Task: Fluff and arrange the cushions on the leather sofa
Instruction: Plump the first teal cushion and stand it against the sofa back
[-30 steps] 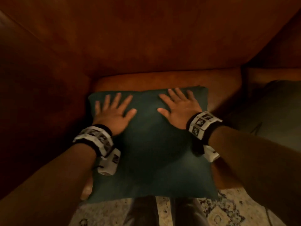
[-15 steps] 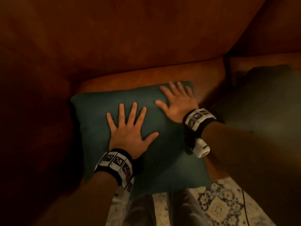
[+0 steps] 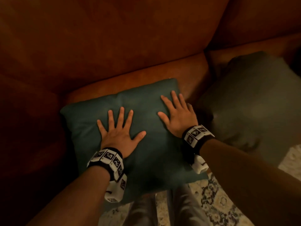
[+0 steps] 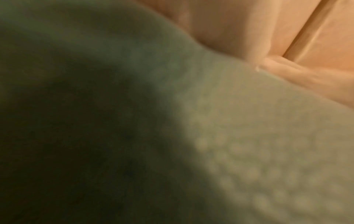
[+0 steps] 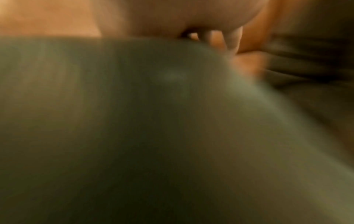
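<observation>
Both hands, left hand (image 3: pixel 119 136) and right hand (image 3: pixel 177 118), press flat (fingers spread, no grip) on the teal cushion (image 3: pixel 151 157).

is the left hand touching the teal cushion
Touching. The head view shows the left hand lying flat, fingers spread, on the teal cushion.

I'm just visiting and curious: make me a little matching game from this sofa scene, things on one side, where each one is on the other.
Things:
1. left hand
2. right hand
3. teal cushion
4. olive cushion

Places:
A. flat on the seat under both hands
B. on the next seat, to the right
C. pressing the teal cushion's middle
D. pressing the teal cushion near its right edge

Pairs: 1-C, 2-D, 3-A, 4-B
</observation>
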A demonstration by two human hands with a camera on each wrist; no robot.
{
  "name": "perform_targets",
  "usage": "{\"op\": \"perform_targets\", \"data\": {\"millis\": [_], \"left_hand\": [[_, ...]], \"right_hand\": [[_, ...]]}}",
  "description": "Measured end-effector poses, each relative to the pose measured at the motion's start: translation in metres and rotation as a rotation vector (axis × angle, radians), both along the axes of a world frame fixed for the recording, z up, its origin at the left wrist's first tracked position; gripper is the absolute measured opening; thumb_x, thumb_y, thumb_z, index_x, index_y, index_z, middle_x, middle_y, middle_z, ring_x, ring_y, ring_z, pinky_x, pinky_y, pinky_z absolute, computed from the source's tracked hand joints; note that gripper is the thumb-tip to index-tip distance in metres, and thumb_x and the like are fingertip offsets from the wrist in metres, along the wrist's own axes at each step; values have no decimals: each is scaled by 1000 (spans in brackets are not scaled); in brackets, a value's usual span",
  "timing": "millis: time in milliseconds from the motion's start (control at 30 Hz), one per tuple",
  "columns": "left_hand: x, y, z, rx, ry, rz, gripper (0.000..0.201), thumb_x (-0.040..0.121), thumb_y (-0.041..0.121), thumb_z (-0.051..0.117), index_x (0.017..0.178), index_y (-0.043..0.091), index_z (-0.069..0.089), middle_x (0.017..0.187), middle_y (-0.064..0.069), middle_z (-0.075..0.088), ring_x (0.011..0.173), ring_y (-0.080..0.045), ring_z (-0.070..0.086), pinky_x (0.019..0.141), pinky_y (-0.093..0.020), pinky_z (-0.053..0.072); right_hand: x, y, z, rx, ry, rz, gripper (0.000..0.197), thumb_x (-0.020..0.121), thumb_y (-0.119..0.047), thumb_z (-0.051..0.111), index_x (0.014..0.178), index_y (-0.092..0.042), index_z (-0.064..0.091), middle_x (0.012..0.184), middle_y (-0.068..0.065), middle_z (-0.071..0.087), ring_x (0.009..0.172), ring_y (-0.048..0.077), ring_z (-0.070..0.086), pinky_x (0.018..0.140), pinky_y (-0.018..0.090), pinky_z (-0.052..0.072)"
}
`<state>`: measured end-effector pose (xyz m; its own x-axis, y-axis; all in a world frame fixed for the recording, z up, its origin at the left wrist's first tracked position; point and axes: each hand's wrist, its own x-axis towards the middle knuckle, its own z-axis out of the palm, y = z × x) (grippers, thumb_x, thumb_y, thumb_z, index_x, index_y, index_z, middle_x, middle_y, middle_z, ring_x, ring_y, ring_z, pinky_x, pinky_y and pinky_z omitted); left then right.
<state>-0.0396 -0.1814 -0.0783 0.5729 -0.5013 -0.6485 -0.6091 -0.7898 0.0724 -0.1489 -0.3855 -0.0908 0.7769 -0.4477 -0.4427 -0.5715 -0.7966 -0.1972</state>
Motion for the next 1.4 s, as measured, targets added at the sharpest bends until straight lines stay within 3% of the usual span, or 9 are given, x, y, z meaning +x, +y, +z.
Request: {"op": "perform_targets", "data": {"millis": [133, 367, 500, 667, 867, 1000, 1133, 1267, 1400], "left_hand": [[7, 3, 16, -29, -21, -9, 90, 73, 88, -2, 148, 42, -20, 159, 9, -23, 146, -32, -22, 110, -68, -6], [-66, 37, 23, -82, -130, -425, 88, 75, 88, 23, 150, 42, 20, 163, -1, 9, 146, -45, 2, 100, -80, 7], [-64, 27, 2, -43, -199, -411, 89, 73, 90, 18, 149, 45, 4, 163, -1, -1, 146, -44, -6, 102, -79, 2], [-72, 33, 9, -10, -222, -392, 88, 70, 92, 2, 144, 49, -22, 157, 5, -29, 143, -40, -23, 104, -76, -3], [-73, 29, 22, 22, -210, -383, 89, 68, 93, -2, 142, 50, -26, 155, 7, -33, 144, -39, -22, 106, -75, -2], [-80, 32, 26, 21, -201, -395, 88, 70, 93, -1, 140, 50, -30, 154, 8, -35, 144, -38, -24, 108, -73, -3], [-87, 38, 32, 53, -193, -372, 86, 71, 91, 1, 140, 51, -30, 153, 9, -37, 143, -37, -26, 108, -73, -4], [-89, 31, 48, -49, -270, -214, 89, 77, 84, 27, 148, 47, -13, 160, 5, -22, 146, -36, -19, 108, -73, -2], [-123, 50, 55, -191, -346, 154, 83, 84, 68, 40, 153, 37, 5, 162, -3, -9, 147, -39, -10, 109, -71, -1]], "right_hand": [[-48, 20, 23, 191, -33, -271, 70, 95, -68, 26, 155, -39, 6, 166, 1, 8, 150, 27, 20, 116, 48, 31], [-86, 98, 16, -22, -136, 139, 70, 94, -67, 34, 153, -30, 32, 163, 9, 23, 150, 34, 18, 115, 60, 22], [-138, 79, -15, -11, -136, 85, 64, 97, -61, 37, 153, -32, 31, 162, 7, 26, 150, 31, 21, 118, 52, 24], [-241, 87, -12, 221, 105, -177, 66, 95, -69, 12, 153, -44, -10, 164, -9, -5, 152, 20, 14, 119, 44, 27], [-195, 87, 14, 170, -178, -343, 73, 92, -73, 24, 155, -39, 6, 166, -5, 7, 153, 19, 7, 122, 43, 16], [-183, 100, -26, 284, -108, -626, 85, 82, -86, 18, 152, -40, 4, 163, -4, 21, 147, 24, 28, 116, 52, 30], [-227, 87, -27, 379, 123, -728, 76, 89, -78, 25, 145, -27, 28, 141, 11, 54, 119, 36, 58, 96, 48, 48], [-231, 56, 15, 274, 117, -621, 41, 97, -50, 45, 123, -19, 43, 118, 14, 62, 105, 37, 60, 85, 42, 50], [-163, 70, 68, 120, -289, -66, 41, 87, -39, 63, 123, -21, 56, 121, 6, 63, 114, 31, 56, 91, 42, 48]]}}
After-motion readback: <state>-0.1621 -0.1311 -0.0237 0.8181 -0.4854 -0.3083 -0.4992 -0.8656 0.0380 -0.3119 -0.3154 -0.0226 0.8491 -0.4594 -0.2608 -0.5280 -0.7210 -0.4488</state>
